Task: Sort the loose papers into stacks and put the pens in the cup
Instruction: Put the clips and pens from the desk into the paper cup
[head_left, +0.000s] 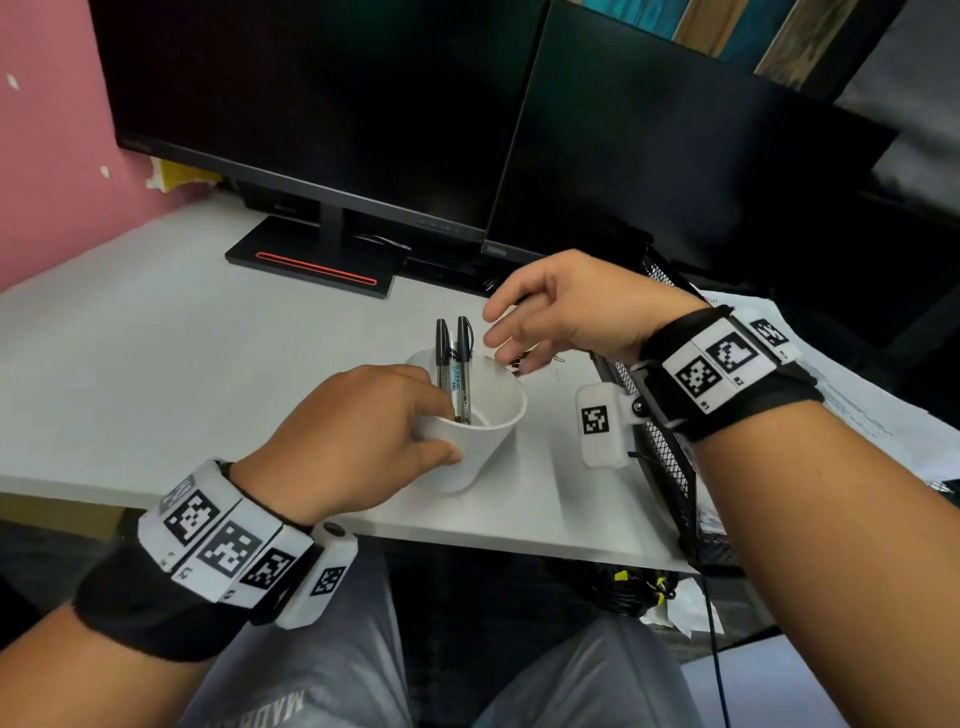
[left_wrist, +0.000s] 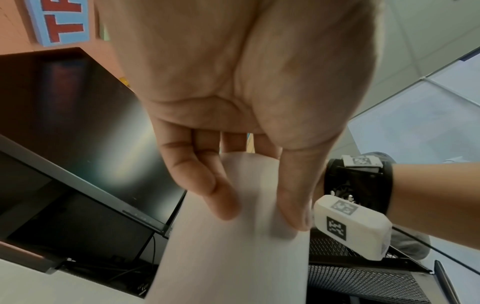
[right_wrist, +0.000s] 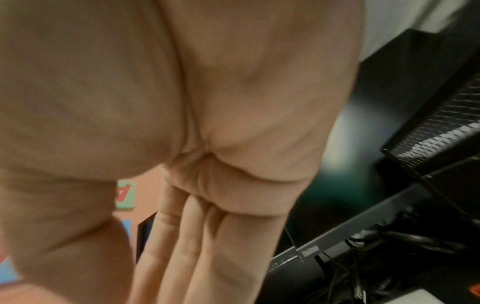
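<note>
A white paper cup (head_left: 485, 410) stands on the white desk (head_left: 130, 364) near its front edge, tilted slightly. Two black-capped pens (head_left: 454, 364) stand in it, leaning toward the far rim. My left hand (head_left: 363, 436) grips the cup's near side, thumb and fingers curled round its wall (left_wrist: 233, 236). My right hand (head_left: 545, 317) hovers just beyond and right of the cup with relaxed, spread fingers holding nothing; its straight fingers (right_wrist: 192, 257) show in the right wrist view. Loose papers (head_left: 857, 395) lie at the right, in and beyond a black mesh tray (head_left: 670, 467).
Two dark monitors (head_left: 322, 104) stand at the back of the desk, one stand with a red stripe (head_left: 317, 270). A small paper clip (head_left: 558, 361) lies right of the cup. A pink wall (head_left: 47, 156) is at the left. A pen (left_wrist: 445, 281) lies beside the mesh tray.
</note>
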